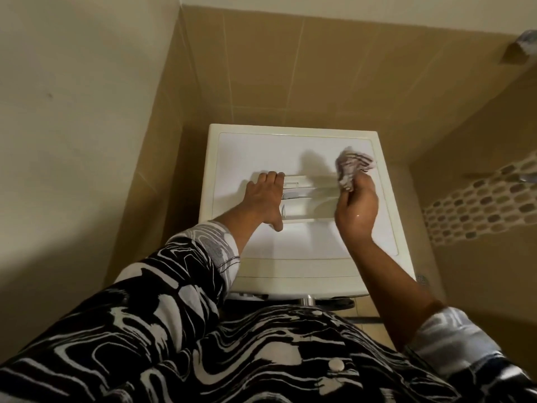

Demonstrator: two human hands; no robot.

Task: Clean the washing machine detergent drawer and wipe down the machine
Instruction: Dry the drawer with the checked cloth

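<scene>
On top of the washing machine (pixel 293 251), head view: the detergent drawer (pixel 308 199) lies pulled out of its slot, flat on the white lid, compartments facing up. Left hand (pixel 263 200) rests on the drawer's left end, fingers flat and spread, pinning it down rather than closing around it. Right hand (pixel 356 212) has its grip closed on a bunched striped cloth (pixel 353 167), held at the drawer's right end, just above or touching it, cannot tell which. Skin on the right hand looks wet. Machine sits in a tiled corner, lid otherwise bare.

Progress, as a judgement: drawer removal done, drawer wiping in hand. Cannot tell how clean the compartments are; too small and shadowed. Seemingly left: finish the drawer, refit it, wipe lid, front and sides. Roughly early to mid task.
</scene>
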